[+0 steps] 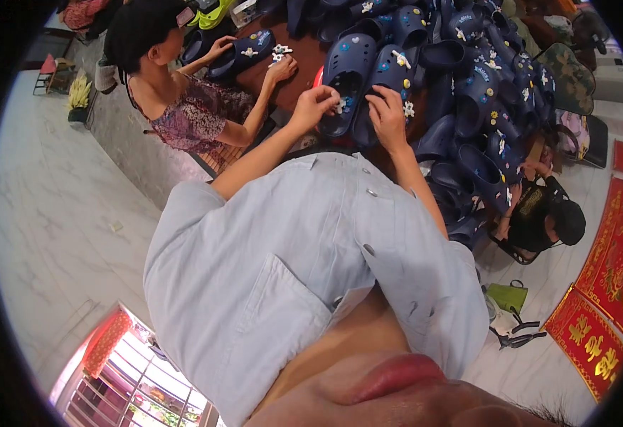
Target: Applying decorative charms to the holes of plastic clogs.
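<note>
Navy foam clogs (345, 78) lay on the brown table (294, 71), where the left hand (313, 105) pinched a small white charm (341, 105) against one clog's rim. Beside it, the right hand (387, 114) curled its fingers over the neighbouring clog (390, 75), smooth, perforated and dotted with flower charms, with a heap of matching clogs (468, 64) beyond.

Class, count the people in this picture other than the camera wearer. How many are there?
2: one person at upper left, handling a dark blue clog; another person at right beside the clog pile. Others may be hidden.

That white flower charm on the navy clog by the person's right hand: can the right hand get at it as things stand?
Probably yes. The right hand rests on the navy clog, and the white flower charm sits uncovered just beside its fingers, with nothing between them.
</note>
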The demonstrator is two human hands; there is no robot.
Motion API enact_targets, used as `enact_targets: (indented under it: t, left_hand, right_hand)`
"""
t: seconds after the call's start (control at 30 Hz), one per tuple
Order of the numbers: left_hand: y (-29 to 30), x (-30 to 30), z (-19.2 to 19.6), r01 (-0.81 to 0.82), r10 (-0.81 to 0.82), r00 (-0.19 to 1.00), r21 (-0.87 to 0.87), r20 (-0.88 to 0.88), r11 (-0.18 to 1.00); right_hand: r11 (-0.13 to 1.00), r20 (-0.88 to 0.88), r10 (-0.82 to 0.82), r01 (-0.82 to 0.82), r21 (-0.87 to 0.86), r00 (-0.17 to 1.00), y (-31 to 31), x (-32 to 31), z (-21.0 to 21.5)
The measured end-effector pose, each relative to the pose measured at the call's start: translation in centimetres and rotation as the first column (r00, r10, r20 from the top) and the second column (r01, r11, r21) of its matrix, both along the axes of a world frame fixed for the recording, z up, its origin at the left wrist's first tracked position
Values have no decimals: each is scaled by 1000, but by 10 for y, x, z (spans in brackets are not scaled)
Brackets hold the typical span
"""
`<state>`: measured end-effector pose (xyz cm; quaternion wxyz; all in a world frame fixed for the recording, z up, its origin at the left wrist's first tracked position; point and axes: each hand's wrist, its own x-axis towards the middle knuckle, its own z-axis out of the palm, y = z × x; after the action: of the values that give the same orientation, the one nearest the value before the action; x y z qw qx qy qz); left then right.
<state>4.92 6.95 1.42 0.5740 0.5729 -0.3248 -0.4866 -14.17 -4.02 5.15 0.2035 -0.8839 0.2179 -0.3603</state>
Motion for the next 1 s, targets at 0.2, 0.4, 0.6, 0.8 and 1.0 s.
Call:
enact_targets:
  t: [0.2, 0.4, 0.6, 0.8, 1.0]
  left_hand:
    - [-7, 5, -2, -71, 94, 936, 78, -340, 994]
    - [-6, 4, 3, -63, 89, 906, 78, -414, 995]
    - [-10, 14, 12, -111, 117, 909, 38, -401, 993]
    - [-33, 48, 19, -308, 270, 894, -51, -357, 950]
    - [-55, 54, 24, -388, 382, 919, -59, -98, 920]
  right_hand:
    - [1000, -20, -17, 17, 4, 1000, 0, 1, -4]
    - [1000, -29, -12, 13, 15, 1000, 3, 0, -9]
    - [1000, -52, -9, 11, 22, 999, 5, -2, -18]
    - [999, -102, 34, -30, 38, 994, 10, 3, -24]
    - [998, -159, 29, -19, 60, 987, 4, 8, -29]
